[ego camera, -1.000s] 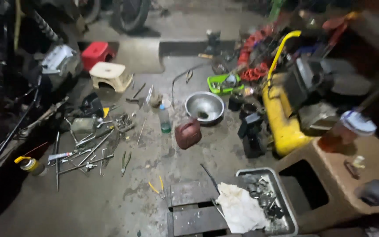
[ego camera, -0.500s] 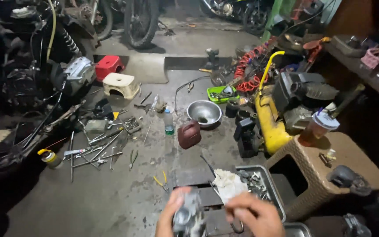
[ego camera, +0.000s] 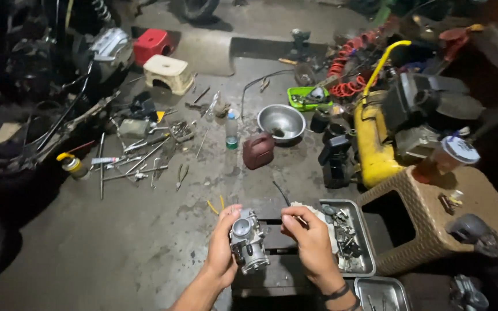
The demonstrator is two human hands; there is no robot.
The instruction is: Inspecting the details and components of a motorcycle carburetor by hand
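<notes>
My left hand [ego camera: 221, 245] holds a grey metal carburetor [ego camera: 248, 242] upright over the concrete floor, round opening facing up. My right hand [ego camera: 309, 237] is just to its right, fingers pinched together on something small that I cannot make out. A metal tray [ego camera: 364, 266] of small parts and a white rag [ego camera: 312, 211] lie right beside that hand. A thin black wire [ego camera: 280, 192] lies beyond the hands.
Scattered hand tools [ego camera: 136, 167], a plastic bottle [ego camera: 232, 130], a dark red jug [ego camera: 259, 151], a steel bowl [ego camera: 282, 121] and a green tray [ego camera: 306, 98] dot the floor. A yellow compressor [ego camera: 374, 144] and wicker stool [ego camera: 433, 224] stand right; a motorcycle [ego camera: 24, 115] left.
The view has tilted down and both hands have come up into it, lifting the carburetor higher into view. One second ago no hands were visible.
</notes>
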